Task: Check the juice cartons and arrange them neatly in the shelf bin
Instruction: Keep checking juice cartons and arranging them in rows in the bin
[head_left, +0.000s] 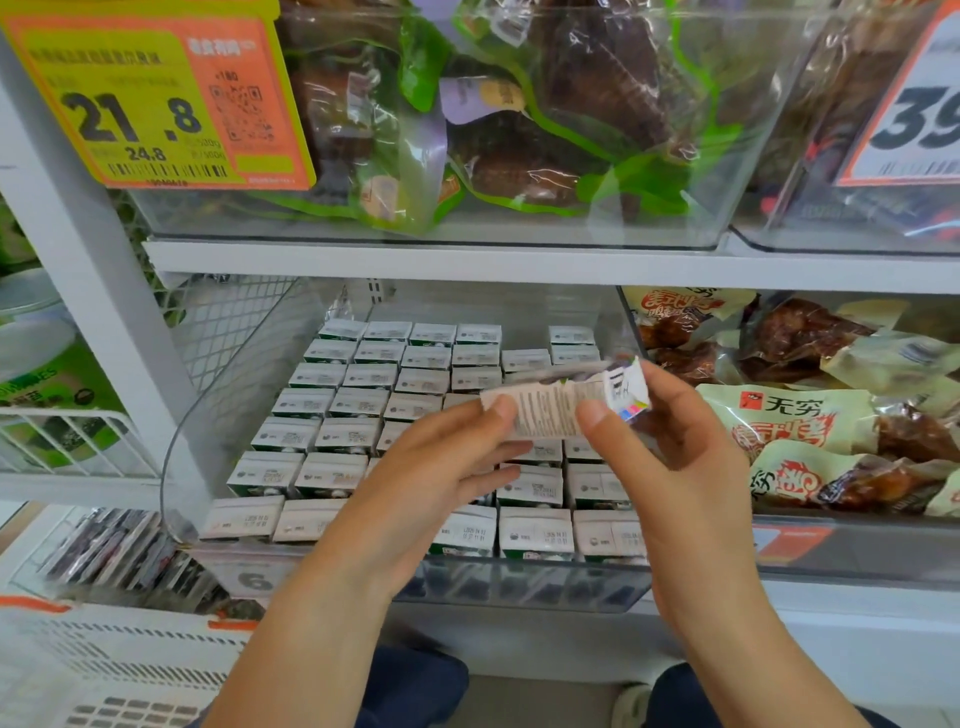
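- I start with the shelf bin (176, 415), a clear tub on the middle shelf, packed with rows of juice cartons (332, 387) standing upright, tops toward me. The rows look tidy at the left; there are gaps in the right-hand columns near the back.
- I keep the packets of meat (810, 415) in the next bin to the right out of this; they sit just beside the wall I am working against.
- My left hand (441, 467) is half curled, its thumb pressed on the printed face of the carton (566, 402) I am checking.
- My right hand (675, 441) pinches the other end, thumb on front and fingers behind, so both hands have it. It lies on its side, raised above the rows at the right of the bin.
- To do this well, I judge I should turn it slowly so each face comes toward me; the print is blurred from here and I cannot read it.
- I judge it should go back upright, top matching its neighbours, into a right-hand gap.
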